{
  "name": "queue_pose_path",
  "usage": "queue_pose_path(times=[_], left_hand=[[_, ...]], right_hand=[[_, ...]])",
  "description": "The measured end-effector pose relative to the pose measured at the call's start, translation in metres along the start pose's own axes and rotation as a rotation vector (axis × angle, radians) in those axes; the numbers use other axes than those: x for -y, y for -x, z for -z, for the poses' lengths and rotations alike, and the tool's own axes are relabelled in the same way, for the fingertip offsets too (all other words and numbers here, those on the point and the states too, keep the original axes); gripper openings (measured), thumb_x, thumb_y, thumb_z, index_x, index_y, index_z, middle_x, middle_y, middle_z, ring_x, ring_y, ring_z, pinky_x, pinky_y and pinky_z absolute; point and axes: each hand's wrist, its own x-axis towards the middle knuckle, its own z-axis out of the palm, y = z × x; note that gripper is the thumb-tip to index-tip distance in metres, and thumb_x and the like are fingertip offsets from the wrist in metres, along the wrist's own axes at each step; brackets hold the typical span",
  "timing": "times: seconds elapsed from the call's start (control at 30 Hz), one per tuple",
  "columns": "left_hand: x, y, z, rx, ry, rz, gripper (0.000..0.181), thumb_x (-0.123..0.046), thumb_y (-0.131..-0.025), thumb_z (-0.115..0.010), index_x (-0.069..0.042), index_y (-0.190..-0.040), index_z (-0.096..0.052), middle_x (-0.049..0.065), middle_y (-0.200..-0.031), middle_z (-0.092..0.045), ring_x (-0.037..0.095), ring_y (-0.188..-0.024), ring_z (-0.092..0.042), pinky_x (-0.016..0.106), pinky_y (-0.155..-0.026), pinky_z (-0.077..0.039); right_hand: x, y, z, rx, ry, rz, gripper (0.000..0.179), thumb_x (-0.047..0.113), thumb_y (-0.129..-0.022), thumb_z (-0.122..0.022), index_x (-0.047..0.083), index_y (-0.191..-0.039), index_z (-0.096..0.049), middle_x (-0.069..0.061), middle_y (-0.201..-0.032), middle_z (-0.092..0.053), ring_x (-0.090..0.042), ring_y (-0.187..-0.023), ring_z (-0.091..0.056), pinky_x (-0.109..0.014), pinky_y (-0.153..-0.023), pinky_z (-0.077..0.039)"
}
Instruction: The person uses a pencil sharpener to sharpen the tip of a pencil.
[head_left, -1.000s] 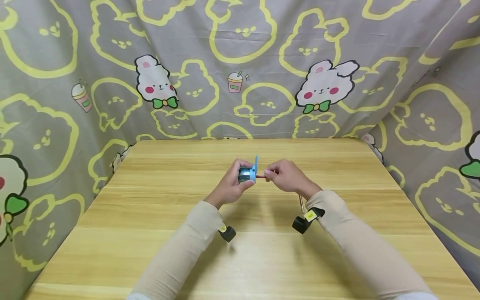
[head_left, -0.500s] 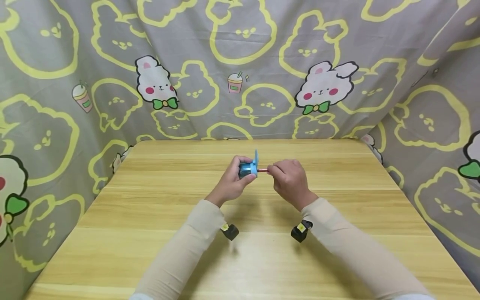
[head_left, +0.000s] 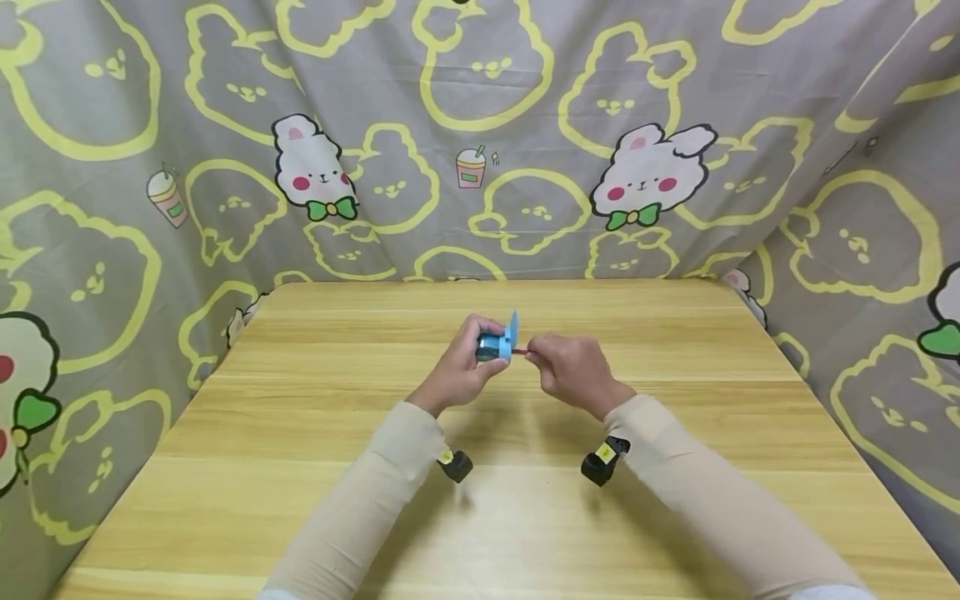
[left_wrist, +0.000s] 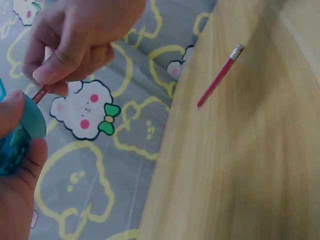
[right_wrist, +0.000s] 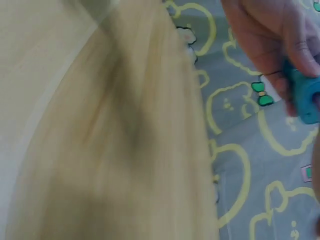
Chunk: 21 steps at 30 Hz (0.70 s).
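Observation:
My left hand (head_left: 457,373) grips a small blue pencil sharpener (head_left: 492,347) with a clear body, fingers behind and thumb in front. Its light-blue lid (head_left: 513,327) stands flipped up. From the right, my right hand (head_left: 576,367) pinches a red pencil (left_wrist: 41,93) whose end is in the sharpener's opening; only a short stretch shows between hand and sharpener. Both hands are above the table. Another red pencil (left_wrist: 218,76), with a silver eraser end, lies on the wood in the left wrist view; the right hand and arm hide it in the head view.
The wood-grain table (head_left: 300,467) reaches back to a grey curtain (head_left: 525,108) with yellow cartoon outlines, which also hangs at both sides. A black wrist camera (head_left: 455,467) sits below the left wrist, and another camera (head_left: 600,467) below the right.
My right hand has turned about the pencil's axis, first raised with knuckles up, then lower and rolled over. The pencil on the table, glimpsed earlier beneath the right wrist, is now covered. Left hand barely shifts.

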Motion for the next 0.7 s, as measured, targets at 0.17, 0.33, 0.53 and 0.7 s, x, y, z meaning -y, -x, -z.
queue_pose_path(times=[0.17,0.33,0.53,0.7], left_hand=[[0.003,0.001,-0.003,-0.006,-0.039,-0.005,0.033,-0.003,-0.087,-0.059,-0.003,-0.112,-0.038,0.011,-0.118,-0.038,0.023,-0.106,-0.044,0.035,-0.09,-0.04],[-0.002,0.001,-0.002,-0.035,0.03,0.08,0.034,-0.005,-0.089,-0.056,-0.003,-0.117,-0.037,0.012,-0.117,-0.039,0.023,-0.102,-0.046,0.033,-0.084,-0.043],[-0.027,0.002,0.002,-0.002,0.07,0.099,0.034,-0.001,-0.09,-0.054,0.004,-0.118,-0.035,0.019,-0.119,-0.035,0.029,-0.105,-0.045,0.034,-0.086,-0.043],[-0.037,0.003,0.002,0.009,0.024,0.081,0.034,0.002,-0.089,-0.054,0.007,-0.116,-0.035,0.02,-0.118,-0.036,0.028,-0.106,-0.043,0.033,-0.088,-0.041]], right_hand=[[-0.001,-0.009,0.013,0.243,-0.331,-0.299,0.019,0.013,-0.091,-0.056,0.013,-0.072,-0.06,0.005,-0.054,-0.045,-0.009,-0.045,-0.037,-0.025,-0.043,-0.033],[-0.004,-0.009,0.01,0.13,-0.245,-0.194,0.006,0.016,-0.087,-0.063,0.01,-0.085,-0.066,0.004,-0.07,-0.057,-0.009,-0.057,-0.048,-0.025,-0.052,-0.043],[-0.003,-0.003,-0.003,-0.176,0.165,0.09,0.006,0.011,-0.081,-0.068,0.008,-0.079,-0.064,-0.001,-0.067,-0.059,-0.014,-0.057,-0.053,-0.029,-0.052,-0.04],[-0.001,-0.001,-0.006,-0.169,0.14,0.048,0.008,0.008,-0.082,-0.065,0.009,-0.074,-0.063,0.002,-0.06,-0.058,-0.007,-0.044,-0.045,-0.023,-0.04,-0.035]])
